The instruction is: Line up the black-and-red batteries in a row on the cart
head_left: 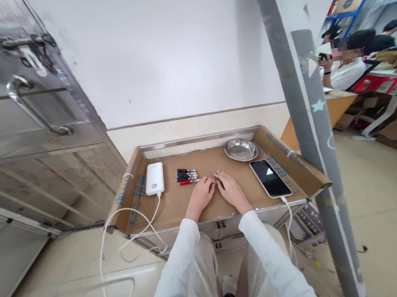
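Note:
My left hand (202, 194) rests on the cardboard-lined cabinet top (182, 211), fingers lying loosely with nothing visible in them. Close beside it, my right hand (230, 189) lies palm down with its fingers stretched forward, also holding nothing. The fingertips of the two hands nearly meet. Just beyond my left hand is a row of several pens, black pens (186, 171) and a red pen (188, 182) nearest me. A shallow metal bowl (241, 151) sits behind my right hand. To its right lies a smartphone (271, 178), screen up and a cable plugged in.
A white power bank (154, 178) lies at left, its white cable (105, 263) looping over the front edge. Raised cardboard sides flank the top. A wrapped grey pole (306, 101) stands at right, a metal door (26, 130) at left. People (346, 70) sit in the background.

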A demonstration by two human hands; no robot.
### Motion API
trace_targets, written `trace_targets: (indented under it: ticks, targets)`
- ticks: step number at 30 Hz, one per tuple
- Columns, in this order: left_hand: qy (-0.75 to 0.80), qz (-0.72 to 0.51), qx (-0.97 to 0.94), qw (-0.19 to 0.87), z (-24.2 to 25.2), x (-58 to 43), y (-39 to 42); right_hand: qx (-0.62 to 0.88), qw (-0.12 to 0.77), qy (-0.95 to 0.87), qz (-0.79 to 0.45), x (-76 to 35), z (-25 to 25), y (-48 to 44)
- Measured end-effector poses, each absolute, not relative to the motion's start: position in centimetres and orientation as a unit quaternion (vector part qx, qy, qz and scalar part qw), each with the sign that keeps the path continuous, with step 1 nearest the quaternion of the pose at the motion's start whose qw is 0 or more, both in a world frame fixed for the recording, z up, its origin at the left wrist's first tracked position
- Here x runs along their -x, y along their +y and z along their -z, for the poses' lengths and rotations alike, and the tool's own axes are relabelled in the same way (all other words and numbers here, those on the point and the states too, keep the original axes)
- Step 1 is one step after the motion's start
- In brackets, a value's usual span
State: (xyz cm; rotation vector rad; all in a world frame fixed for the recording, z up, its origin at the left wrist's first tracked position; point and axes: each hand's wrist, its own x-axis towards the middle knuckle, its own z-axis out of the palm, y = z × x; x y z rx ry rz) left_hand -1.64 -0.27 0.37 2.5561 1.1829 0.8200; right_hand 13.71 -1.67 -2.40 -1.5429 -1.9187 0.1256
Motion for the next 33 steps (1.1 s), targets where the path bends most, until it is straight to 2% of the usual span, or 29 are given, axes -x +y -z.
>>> trace_targets:
  ticks: [11, 14, 16, 19, 22, 27, 33]
  targets:
    - [0.423, -0.288, -0.840, 0.180, -0.4, 1.9, 0.3, 0.590, 0.347, -0.726, -0.066, -14.0, 2.4, -1.3]
    - [0.425, -0.291, -0.844, 0.148, -0.5, 1.7, 0.0, 0.593, 0.341, -0.726, -0.068, -13.9, 2.2, -1.4]
    - [0.449, -0.305, -0.835, 0.090, -0.7, 1.9, -0.2, 0.592, 0.340, -0.728, -0.067, -13.9, 2.1, -1.5]
    - [0.546, -0.330, -0.770, -0.010, -0.7, 3.1, -0.5, 0.590, 0.344, -0.727, -0.067, -14.0, 2.0, -1.7]
    - [0.643, -0.320, -0.694, -0.051, -0.5, 5.3, -0.6, 0.588, 0.357, -0.722, -0.069, -13.9, 1.9, -1.7]
    - [0.622, -0.241, -0.743, -0.052, -0.1, 7.6, -1.0, 0.560, 0.391, -0.723, -0.102, -13.5, 1.1, -0.9]
    - [0.555, -0.234, -0.798, 0.012, -0.1, 5.4, -1.3, 0.518, 0.428, -0.714, -0.196, -12.8, 0.2, 0.5]
